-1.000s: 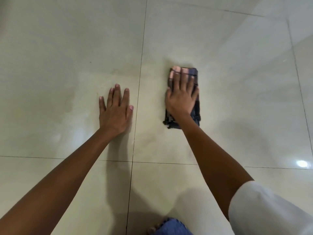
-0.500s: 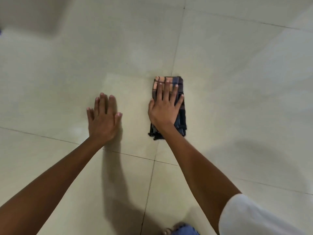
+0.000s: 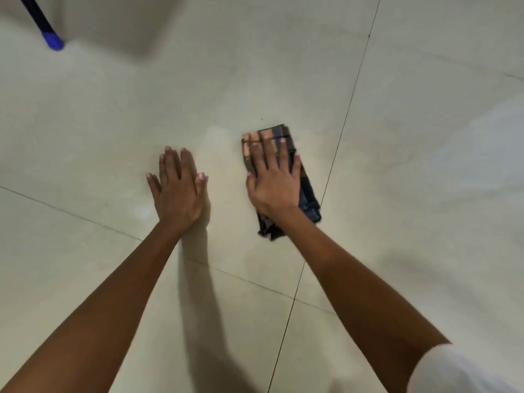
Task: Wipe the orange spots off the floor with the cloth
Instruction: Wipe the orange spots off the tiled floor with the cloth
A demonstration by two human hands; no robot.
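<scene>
My right hand (image 3: 273,185) has pushed the cloth (image 3: 310,205) leftwards. A second ago it lay right of the long grout line (image 3: 348,109), and half a second ago it lay on top of it. Now it lies left of that line, with only its near right corner close to it. The cloth now sits slanted, its far end leaning left. My left hand (image 3: 177,194) has slid left too and is well apart from the line. A dark pole with a blue tip (image 3: 52,41) has come into the upper left of the frame. The denim at the bottom edge is gone from view.
</scene>
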